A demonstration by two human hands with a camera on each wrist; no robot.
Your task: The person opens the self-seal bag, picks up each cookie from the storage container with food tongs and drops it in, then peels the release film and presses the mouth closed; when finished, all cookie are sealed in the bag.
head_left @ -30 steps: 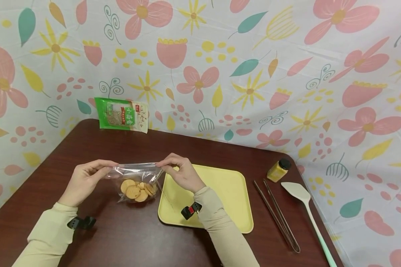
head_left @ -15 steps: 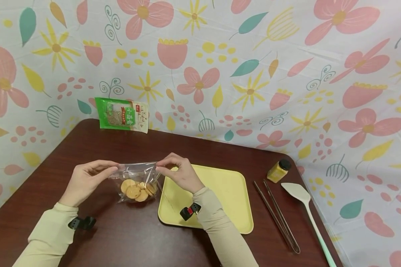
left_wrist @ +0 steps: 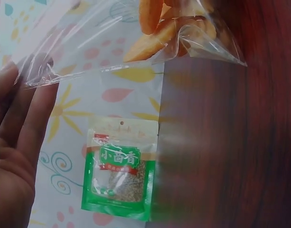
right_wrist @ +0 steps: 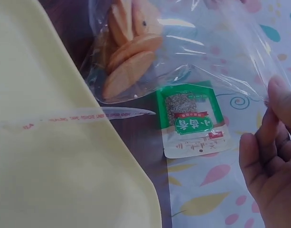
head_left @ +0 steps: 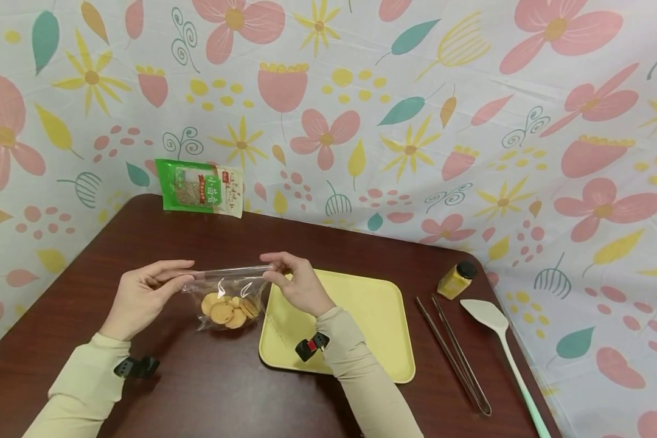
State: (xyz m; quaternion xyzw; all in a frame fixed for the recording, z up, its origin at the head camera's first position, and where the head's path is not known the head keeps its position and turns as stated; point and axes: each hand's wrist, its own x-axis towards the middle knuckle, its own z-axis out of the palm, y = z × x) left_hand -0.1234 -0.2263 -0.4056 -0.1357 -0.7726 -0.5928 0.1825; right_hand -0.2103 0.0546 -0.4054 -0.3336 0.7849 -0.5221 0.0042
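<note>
Between the two hands hangs a clear plastic bag (head_left: 227,283) with several round, flat, golden biscuits (head_left: 222,312) at its bottom. The left hand (head_left: 139,298) pinches the bag's upper left corner between thumb and fingers. At the upper right corner, the right hand (head_left: 301,286) pinches the rim the same way. In the right wrist view, the thumb and index finger of the right hand (right_wrist: 273,142) meet on the bag's edge. The left wrist view has the left hand (left_wrist: 17,156) at the bag's edge, partly cut off by the frame.
A yellow tray (head_left: 361,316) lies right of the bag, with a thin clear strip (right_wrist: 88,116) with red print over its edge. Farther right are metal tongs (head_left: 454,353), a yellow bottle (head_left: 455,281) with black cap and a spatula (head_left: 506,340). A green seasoning packet (head_left: 199,190) leans at the back wall.
The bag and its biscuits have shifted slightly right. Its top edge now looks more tightly stretched, and the right hand's fingertips have moved a little right along it.
</note>
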